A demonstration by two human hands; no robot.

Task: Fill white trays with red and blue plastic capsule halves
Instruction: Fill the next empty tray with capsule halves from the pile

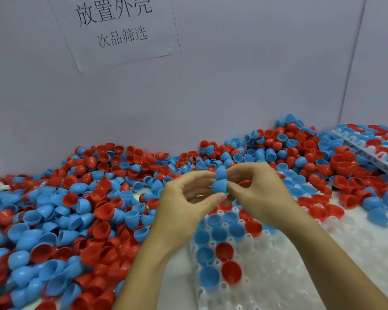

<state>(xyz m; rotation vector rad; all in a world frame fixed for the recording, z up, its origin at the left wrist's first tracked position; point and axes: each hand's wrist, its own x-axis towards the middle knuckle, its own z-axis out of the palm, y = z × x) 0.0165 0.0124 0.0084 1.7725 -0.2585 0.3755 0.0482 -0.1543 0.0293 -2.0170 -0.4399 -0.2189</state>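
Note:
Two blue capsule halves [220,181], one stacked on the other, are held above the white tray [278,276]. My left hand [186,198] pinches them from the left with thumb and fingers. My right hand [255,191] pinches them from the right; red halves show inside both palms. Several blue and red halves [220,247] sit open side up in the tray's left cells. A big loose pile of red and blue halves [76,209] covers the table to the left and behind.
A grey partition wall with a paper sign [119,25] rises behind the pile. A second white tray [376,144], filled with halves, lies at the far right. More loose halves [356,193] spill onto the near tray's right side.

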